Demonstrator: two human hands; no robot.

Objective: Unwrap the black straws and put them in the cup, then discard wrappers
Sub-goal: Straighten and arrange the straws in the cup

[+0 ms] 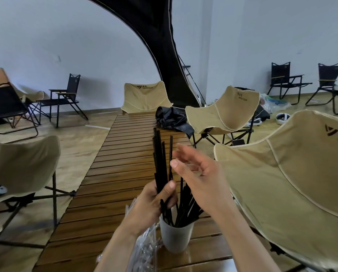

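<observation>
Closed around a bunch of black straws (pixel 161 163), my left hand (pixel 154 201) holds them upright just above the cup (pixel 175 237), thumb pressed across the front of the bundle and the tips fanning out toward the far end of the table (pixel 125 154). Left of the cup, a heap of clear wrappers (pixel 144 246) lies on the slats by my left forearm; I cannot tell whether any of them still has a straw inside. In the cup itself I see more black straws (pixel 185 203) already standing, leaning to the right. Further right, my right hand (pixel 195 171) hovers open beside the held bunch, fingers spread and slightly blurred, with nothing in it that I can make out; one single straw stands just in front of its fingertips. I judge the unwrapping to be mostly done, since the straws in hand look bare, though the bundle is too dark for me to rule out film on some. What is left, as I read it, is to drop this bunch into the cup with the rest, then gather the wrapper heap and throw it away; no bin shows, unless the black bag (pixel 172 118) at the far right edge of the table serves.
</observation>
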